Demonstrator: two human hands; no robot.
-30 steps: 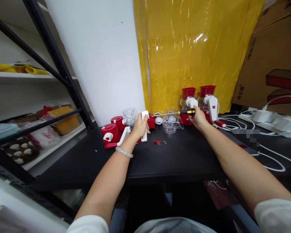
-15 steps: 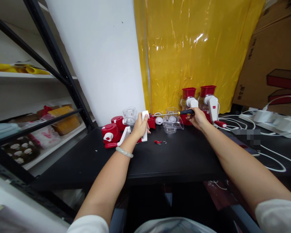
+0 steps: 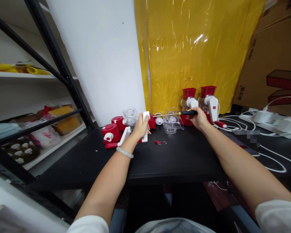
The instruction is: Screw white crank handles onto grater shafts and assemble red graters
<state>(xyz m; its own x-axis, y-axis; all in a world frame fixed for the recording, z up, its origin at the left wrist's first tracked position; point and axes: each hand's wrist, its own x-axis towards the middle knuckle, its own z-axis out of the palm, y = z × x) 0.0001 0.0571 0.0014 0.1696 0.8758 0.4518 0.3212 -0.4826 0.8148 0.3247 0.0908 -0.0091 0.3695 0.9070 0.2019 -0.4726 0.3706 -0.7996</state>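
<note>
My left hand (image 3: pixel 141 127) is wrapped round an upright white crank handle part (image 3: pixel 145 129), with a bit of red showing behind it. In my right hand (image 3: pixel 198 118) is a screwdriver (image 3: pixel 188 112) with a black and yellow grip. Its long shaft lies level and points left; the tip ends at the red piece beside the white part, and I cannot tell exactly what it touches. Below, small red pieces (image 3: pixel 157 142) and tiny screws (image 3: pixel 165 142) lie on the black table. Clear plastic housings (image 3: pixel 171 124) stand behind the shaft.
Red grinder bases (image 3: pixel 111 133) with a white crank sit at left. Two assembled red and white grinders (image 3: pixel 209 100) stand at the back right. White cables (image 3: pixel 276 161) and a power strip (image 3: pixel 269 119) lie at right. A black-framed shelf (image 3: pixel 55 55) borders the left.
Almost nothing differs. The screwdriver's grip appears turned slightly, showing more yellow, and my right hand has shifted very little; my left hand keeps its hold.
</note>
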